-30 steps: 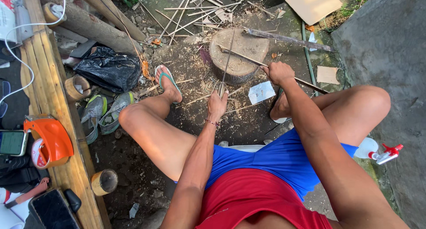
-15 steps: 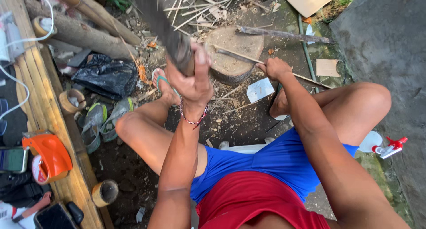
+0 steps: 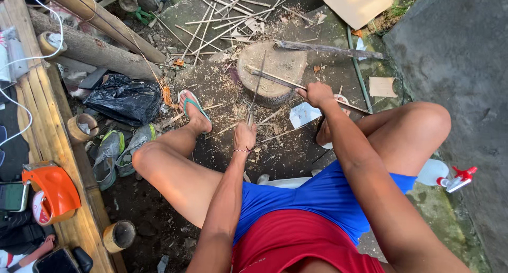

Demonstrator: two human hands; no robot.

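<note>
A bamboo strip (image 3: 300, 85) is pinned across one round wooden block (image 3: 273, 72) by the closed right hand (image 3: 318, 94), while a long blade (image 3: 256, 90) is gripped by the left hand (image 3: 245, 136). Splitting appears underway; a steady, aligned stroke seems needed. Many slivers (image 3: 227, 14) lie beyond.

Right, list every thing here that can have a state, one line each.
left hand: closed on a long blade.
long blade: tip down on the wood block.
right hand: gripping a thin stick.
thin stick: lying across the block.
wood block: flat on the ground, shavings around it.
black bag: crumpled on the ground.
spray bottle: lying on its side.
flip-flop: on the foot.
</note>
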